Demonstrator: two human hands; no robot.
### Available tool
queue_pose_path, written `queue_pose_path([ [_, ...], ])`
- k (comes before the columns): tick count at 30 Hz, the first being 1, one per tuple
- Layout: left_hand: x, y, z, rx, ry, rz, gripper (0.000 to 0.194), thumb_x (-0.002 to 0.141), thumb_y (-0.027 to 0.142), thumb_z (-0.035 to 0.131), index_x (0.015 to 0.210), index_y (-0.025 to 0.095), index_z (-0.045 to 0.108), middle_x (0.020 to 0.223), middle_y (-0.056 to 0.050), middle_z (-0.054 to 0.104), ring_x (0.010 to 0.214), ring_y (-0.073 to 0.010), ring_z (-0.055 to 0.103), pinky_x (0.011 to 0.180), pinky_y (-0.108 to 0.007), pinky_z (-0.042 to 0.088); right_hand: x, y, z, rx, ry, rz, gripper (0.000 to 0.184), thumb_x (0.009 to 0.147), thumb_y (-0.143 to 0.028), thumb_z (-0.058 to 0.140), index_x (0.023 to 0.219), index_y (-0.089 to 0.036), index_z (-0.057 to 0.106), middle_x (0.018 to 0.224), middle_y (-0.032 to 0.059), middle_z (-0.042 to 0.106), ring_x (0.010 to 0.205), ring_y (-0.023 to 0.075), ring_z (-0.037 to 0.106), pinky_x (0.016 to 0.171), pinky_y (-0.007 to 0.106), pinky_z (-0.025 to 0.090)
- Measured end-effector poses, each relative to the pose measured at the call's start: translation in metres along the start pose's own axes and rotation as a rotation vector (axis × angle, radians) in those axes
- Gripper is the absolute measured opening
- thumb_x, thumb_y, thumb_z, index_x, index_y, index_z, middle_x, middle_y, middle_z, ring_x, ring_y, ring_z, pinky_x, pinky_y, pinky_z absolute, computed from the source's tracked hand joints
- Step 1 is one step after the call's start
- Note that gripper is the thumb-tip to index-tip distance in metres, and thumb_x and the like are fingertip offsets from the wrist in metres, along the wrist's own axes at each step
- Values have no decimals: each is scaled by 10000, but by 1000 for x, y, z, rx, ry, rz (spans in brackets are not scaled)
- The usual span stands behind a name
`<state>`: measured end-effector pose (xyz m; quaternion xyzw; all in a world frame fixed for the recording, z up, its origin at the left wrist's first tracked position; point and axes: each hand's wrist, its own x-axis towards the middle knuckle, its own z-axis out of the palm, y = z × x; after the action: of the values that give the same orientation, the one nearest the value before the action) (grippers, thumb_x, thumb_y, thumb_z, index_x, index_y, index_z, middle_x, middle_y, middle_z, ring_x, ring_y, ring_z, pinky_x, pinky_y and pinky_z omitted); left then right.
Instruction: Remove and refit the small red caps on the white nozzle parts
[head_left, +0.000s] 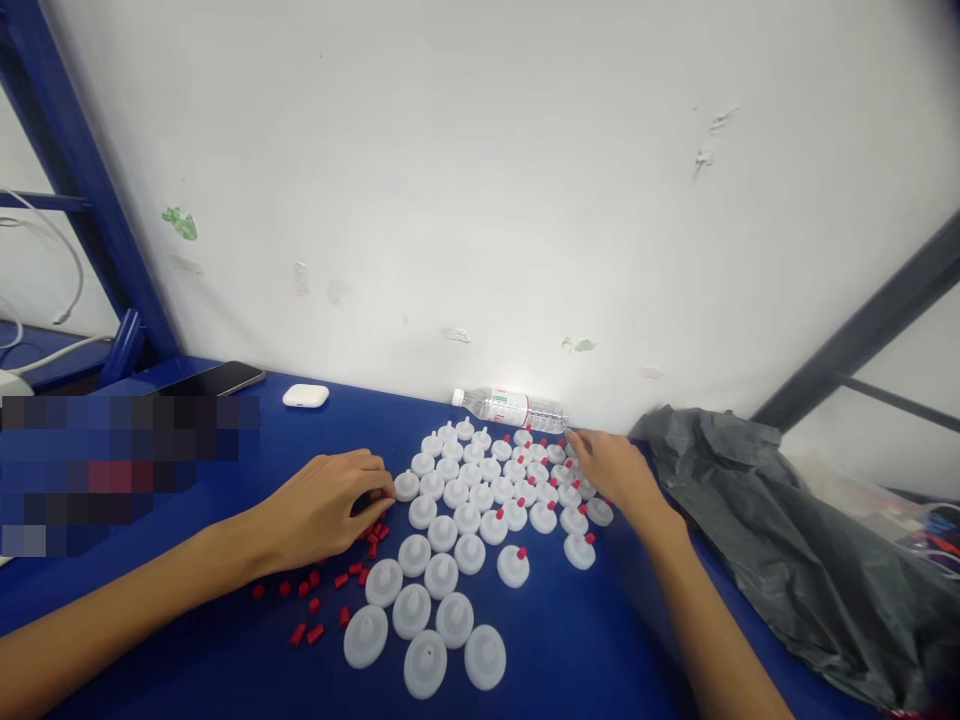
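Observation:
Many white round nozzle caps (pixel 442 533) lie nozzle up on the blue table. Those toward the right carry small red tips (pixel 523 553) on their nozzles. My left hand (pixel 337 505) is at the left edge of the group, its thumb and fingers curled together beside a white cap (pixel 406 487). Whatever is in its pinch is hidden. Loose red tips (pixel 315 633) lie under and in front of this hand. At the far right of the group, my right hand (pixel 611 468) reaches down with bent fingers among the red-tipped caps; its fingertips are partly hidden.
Behind the caps a clear plastic bottle (pixel 517 410) lies on its side against the wall. A white earbud case (pixel 306 396) and a dark phone (pixel 221 379) are at the back left. A grey plastic bag (pixel 757 520) covers the right side of the blue table (pixel 600 640).

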<state>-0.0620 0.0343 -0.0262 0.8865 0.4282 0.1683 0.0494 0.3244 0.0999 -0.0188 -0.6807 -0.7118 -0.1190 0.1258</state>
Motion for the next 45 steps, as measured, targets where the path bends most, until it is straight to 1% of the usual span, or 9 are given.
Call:
queue_pose_path([
  [6,-1,0,-2,-29,0,-4,246,986,278,476,980,248,720,902,-20,684,822,-157,622,700,-257,444,-5,-38,-20,109,177,-148,451,1055,-336,246,1125,-188,666,1081,122,728,1053,255,649,935,375,427],
  [10,-1,3,-6,-23,-64,-18,195,967,321,523,997,268,708,934,-12,679,839,-164,622,706,-261,440,-20,-81,-23,300,122,-435,427,1064,-362,258,1197,-245,646,1233,52,686,1206,225,573,1063,427,385],
  [14,-4,6,-7,-30,-64,-14,161,943,311,555,996,271,702,921,-7,671,810,-160,618,695,-257,434,-33,-102,-15,339,28,-481,439,1063,-398,270,1276,-258,627,1310,70,650,1363,267,452,1132,566,314],
  [19,-4,5,-1,-53,-14,12,161,949,285,544,916,243,696,868,-9,658,772,-146,615,656,-241,419,-32,-101,-3,323,-56,-438,477,1060,-450,250,1407,-284,532,1421,76,573,1432,296,363,1147,652,242],
  [28,-1,1,5,-32,30,9,240,1005,361,476,907,225,648,854,2,656,773,-149,599,703,-257,418,-24,-100,6,310,-33,-380,533,1056,-479,209,1443,-240,488,1422,109,566,1416,293,383,1148,635,234],
  [37,2,2,3,-28,295,12,267,993,421,506,1102,234,664,1028,-10,715,929,-168,645,879,-301,482,-13,-104,13,306,-12,-402,504,1062,-430,230,1358,-198,565,1376,102,608,1383,313,420,1130,634,253],
  [39,2,3,3,-43,329,29,254,992,402,517,1081,224,675,1039,-14,718,949,-169,649,892,-301,494,-13,-102,8,309,49,-423,456,1062,-376,264,1326,-189,585,1328,107,638,1338,293,472,1140,611,244],
  [42,1,5,4,-73,355,9,232,991,369,529,1073,217,683,1042,-12,719,949,-158,663,874,-275,517,-14,-97,-7,332,252,-496,344,1046,-293,359,1230,-202,635,1206,97,693,1205,244,576,1146,551,259],
  [45,0,5,4,-93,374,5,225,1002,318,517,1139,235,674,1083,-3,710,962,-139,671,884,-248,525,-20,-95,-19,386,438,-564,230,1003,-296,503,1147,-194,650,1114,92,707,1092,229,625,1098,489,352],
])
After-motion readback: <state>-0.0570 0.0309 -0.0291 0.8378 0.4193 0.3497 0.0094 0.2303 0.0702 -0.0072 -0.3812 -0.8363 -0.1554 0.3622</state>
